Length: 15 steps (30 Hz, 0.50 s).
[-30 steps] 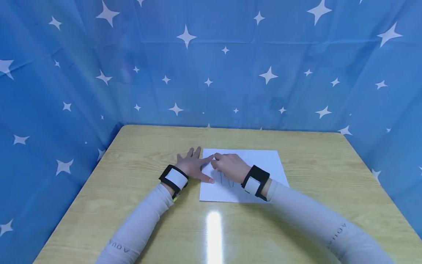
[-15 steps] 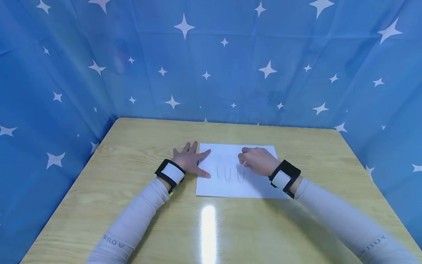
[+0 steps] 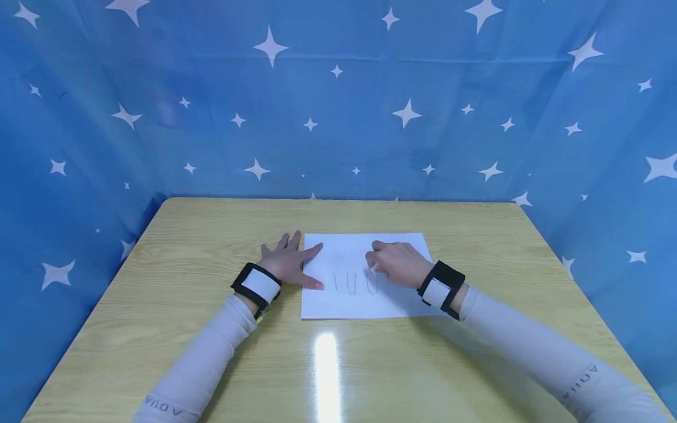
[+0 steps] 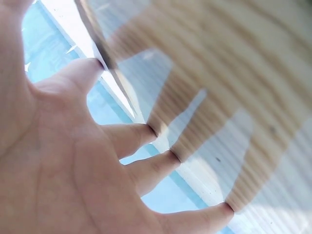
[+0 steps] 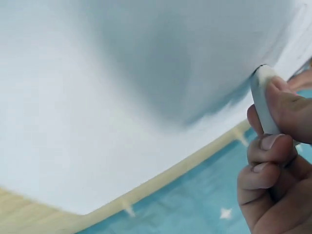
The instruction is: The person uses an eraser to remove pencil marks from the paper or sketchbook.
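A sheet of white paper (image 3: 333, 305) lies on the table with several thin pencil strokes (image 3: 351, 283), some U-shaped, across its middle. My left hand (image 3: 288, 262) spreads over its left edge, thumb and forefinger on the sheet and the other fingertips on the wood. In the left wrist view, those fingertips touch the glossy tabletop. My right hand (image 3: 398, 263) is over the paper's upper right part, just above the rightmost stroke. Between thumb and fingers it pinches a white eraser (image 5: 263, 100), whose dark-smudged corner meets the paper in the right wrist view.
The wooden table (image 3: 211, 235) extends on all sides of the paper, with a bright light reflection (image 3: 328, 376) in front. A blue curtain (image 3: 338, 147) with white stars hangs behind the table and along its sides.
My right hand, with the eraser, has moved right across the paper from beside my left hand, uncovering the strokes. My left hand stays on the sheet's edge. The head view has shifted slightly.
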Each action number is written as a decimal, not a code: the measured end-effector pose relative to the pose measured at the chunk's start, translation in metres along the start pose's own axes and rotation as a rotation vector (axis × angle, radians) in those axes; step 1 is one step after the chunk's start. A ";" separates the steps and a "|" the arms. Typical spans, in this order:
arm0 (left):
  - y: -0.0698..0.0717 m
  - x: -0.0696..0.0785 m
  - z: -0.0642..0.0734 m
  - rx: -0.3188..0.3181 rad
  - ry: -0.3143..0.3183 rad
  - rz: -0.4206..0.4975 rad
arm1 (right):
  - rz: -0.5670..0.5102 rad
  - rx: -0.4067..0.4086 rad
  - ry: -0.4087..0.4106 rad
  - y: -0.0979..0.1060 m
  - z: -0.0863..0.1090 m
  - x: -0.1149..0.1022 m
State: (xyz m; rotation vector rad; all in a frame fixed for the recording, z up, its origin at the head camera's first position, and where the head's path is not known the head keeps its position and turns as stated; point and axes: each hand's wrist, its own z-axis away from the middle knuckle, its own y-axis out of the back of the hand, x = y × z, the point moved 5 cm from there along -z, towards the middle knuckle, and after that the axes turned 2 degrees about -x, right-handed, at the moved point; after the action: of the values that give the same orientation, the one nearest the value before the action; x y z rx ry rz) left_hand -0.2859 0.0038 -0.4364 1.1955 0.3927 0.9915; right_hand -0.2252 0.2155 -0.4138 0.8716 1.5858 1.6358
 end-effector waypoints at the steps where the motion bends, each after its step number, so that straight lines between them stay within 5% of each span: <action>1: 0.002 -0.003 0.002 0.002 0.006 -0.002 | -0.013 0.003 -0.008 0.001 0.002 0.003; 4: 0.002 -0.004 0.004 0.004 0.016 -0.011 | -0.058 0.002 -0.019 0.007 -0.002 0.001; 8: -0.009 0.001 0.002 -0.012 0.012 -0.011 | -0.087 0.005 0.041 0.005 -0.029 -0.028; 12: -0.016 0.003 0.001 -0.022 0.016 0.001 | 0.033 0.047 0.153 -0.008 -0.050 -0.060; 15: -0.010 -0.001 0.003 -0.007 0.028 -0.006 | 0.123 0.084 0.183 -0.008 -0.049 -0.061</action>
State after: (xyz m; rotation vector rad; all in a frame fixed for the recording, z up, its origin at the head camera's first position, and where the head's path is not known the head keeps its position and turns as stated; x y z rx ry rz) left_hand -0.2797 0.0012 -0.4445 1.1746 0.4143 1.0052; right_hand -0.2330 0.1379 -0.4232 0.8992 1.7673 1.7897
